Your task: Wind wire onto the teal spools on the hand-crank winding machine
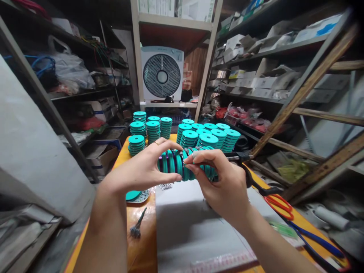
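Note:
A horizontal row of round turquoise spools lies side by side, with dark and purple bands showing between them. My left hand grips the row's left end, thumb below and fingers over the top. My right hand pinches thumb and forefinger together at the front of the row, near its middle. Whatever sits in that pinch is too small to make out. A black rod-like holder emerges at the row's right end, partly behind my right hand.
Stacks of turquoise spools stand at the table's back. A white board lies under my hands. Red-handled scissors and a blue-handled tool are at right. A small dark brush-like piece lies left. Behind stands a box fan.

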`<state>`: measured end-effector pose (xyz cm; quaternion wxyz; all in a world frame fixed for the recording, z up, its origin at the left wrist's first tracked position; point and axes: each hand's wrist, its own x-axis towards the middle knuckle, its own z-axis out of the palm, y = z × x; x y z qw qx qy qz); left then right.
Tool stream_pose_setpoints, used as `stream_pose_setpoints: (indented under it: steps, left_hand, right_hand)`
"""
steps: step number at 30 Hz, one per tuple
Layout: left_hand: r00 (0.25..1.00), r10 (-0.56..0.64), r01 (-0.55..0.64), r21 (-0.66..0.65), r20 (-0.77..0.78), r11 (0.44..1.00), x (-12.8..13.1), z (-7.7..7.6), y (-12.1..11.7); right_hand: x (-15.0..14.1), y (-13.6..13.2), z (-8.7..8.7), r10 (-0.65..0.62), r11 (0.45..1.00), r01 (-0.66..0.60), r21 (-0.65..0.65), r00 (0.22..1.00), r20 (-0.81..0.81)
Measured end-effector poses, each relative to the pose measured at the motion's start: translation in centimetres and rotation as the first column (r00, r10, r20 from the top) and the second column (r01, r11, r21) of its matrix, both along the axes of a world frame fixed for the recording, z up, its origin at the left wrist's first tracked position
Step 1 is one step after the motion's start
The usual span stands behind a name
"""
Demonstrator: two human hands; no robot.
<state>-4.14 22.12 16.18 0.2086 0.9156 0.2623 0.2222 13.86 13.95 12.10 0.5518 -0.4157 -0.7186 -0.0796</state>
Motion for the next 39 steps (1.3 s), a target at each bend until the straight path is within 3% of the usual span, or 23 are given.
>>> stream_pose_setpoints:
  steps: [12, 18, 31, 39]
  left_hand:
    - [1.0, -0.001, 0.001, -0.01, 0.003, 1.0, -0.1, 0.1, -0.2]
    - [1.0, 0.01, -0.01, -0.034, 0.011, 0.999, -0.1, 0.0, -0.2]
    - [1.0, 0.003, -0.003, -0.001, -0.001, 1.0, -0.1, 0.2, -0.3]
    - [1.0, -0.006, 0.006, -0.005, 0.002, 1.0, -0.1, 0.1, -0.2]
  right_hand:
    - [-0.1, 0.2, 0.2, -0.053, 0.997, 0.047, 0.056, 0.99, 0.127]
    - [0.6, -0.3, 0.9, -0.038, 0.999, 0.038, 0.005, 0.976, 0.216]
    - [1.3, -0.4, 1.0, 0.006, 0.999, -0.022, 0.041, 0.939, 0.343]
    - [1.4, -0.5, 1.2, -0.074, 0.988, -0.02, 0.156, 0.818, 0.571]
